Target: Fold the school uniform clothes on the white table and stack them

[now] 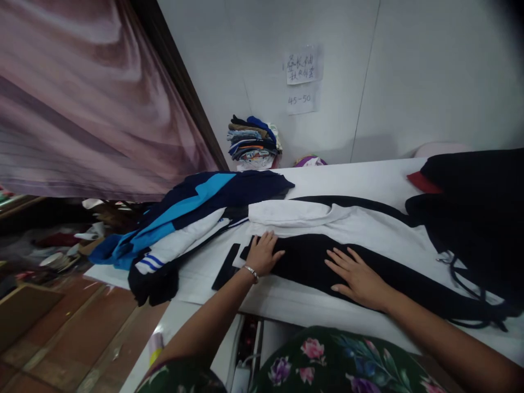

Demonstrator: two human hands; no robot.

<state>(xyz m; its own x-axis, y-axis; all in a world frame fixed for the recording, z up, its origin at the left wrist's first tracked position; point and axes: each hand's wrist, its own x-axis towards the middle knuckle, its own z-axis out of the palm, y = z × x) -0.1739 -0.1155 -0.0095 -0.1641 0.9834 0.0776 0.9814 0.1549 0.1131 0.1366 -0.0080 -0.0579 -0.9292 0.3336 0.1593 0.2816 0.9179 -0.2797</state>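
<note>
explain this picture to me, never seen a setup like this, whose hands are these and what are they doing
There is no robot here: these are a person's own bare hands. The single picture comes from a camera worn on that person's head, looking forward and down. On the white table lie several garments, including a navy and light blue one on the left. The left hand and the right hand both rest, fingers spread, on a long piece of black cloth. Neither appears to grasp it. Beyond the table is a stack of clothes.
</note>
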